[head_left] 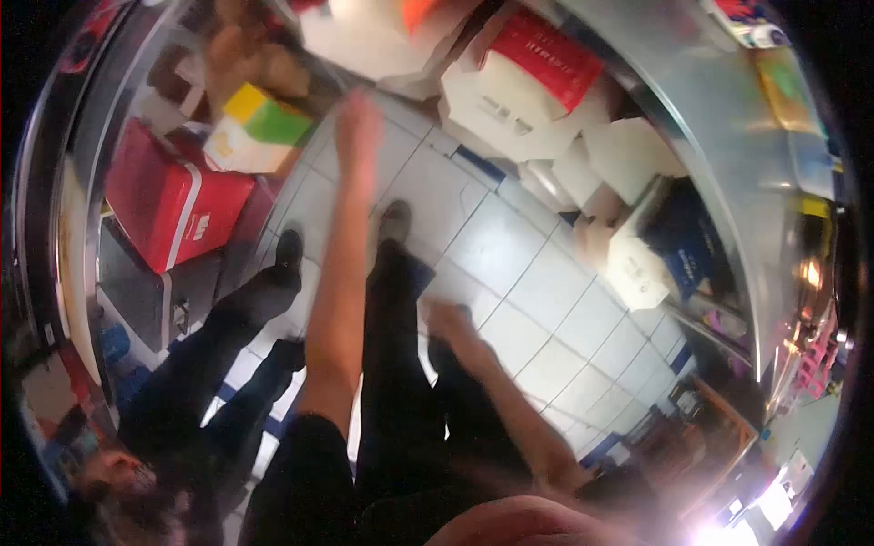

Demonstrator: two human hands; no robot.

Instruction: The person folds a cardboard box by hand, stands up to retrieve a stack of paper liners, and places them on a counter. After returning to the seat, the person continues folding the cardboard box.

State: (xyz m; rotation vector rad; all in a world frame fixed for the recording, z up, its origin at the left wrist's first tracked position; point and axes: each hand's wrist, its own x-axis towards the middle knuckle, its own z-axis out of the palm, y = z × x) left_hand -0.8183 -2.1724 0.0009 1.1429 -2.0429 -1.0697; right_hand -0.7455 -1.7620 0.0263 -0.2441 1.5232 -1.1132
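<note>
My left hand (358, 132) is stretched far forward over the tiled floor, smeared by motion, so its fingers do not show clearly. Close to it on the left is a white box with a yellow and green top (259, 127). Ahead and to the right is a white carton (496, 105) with a red panel. Lower down, my right hand (452, 326) hangs in front of my dark-trousered leg. It looks curled but is blurred, and I cannot make out anything in it.
A red box (173, 196) with a white band sits at the left above a dark box (137, 278). Another person's dark-trousered leg (223, 332) is beside me. White cartons and a navy bag (678, 232) line the right. A metal edge (678, 100) curves above them.
</note>
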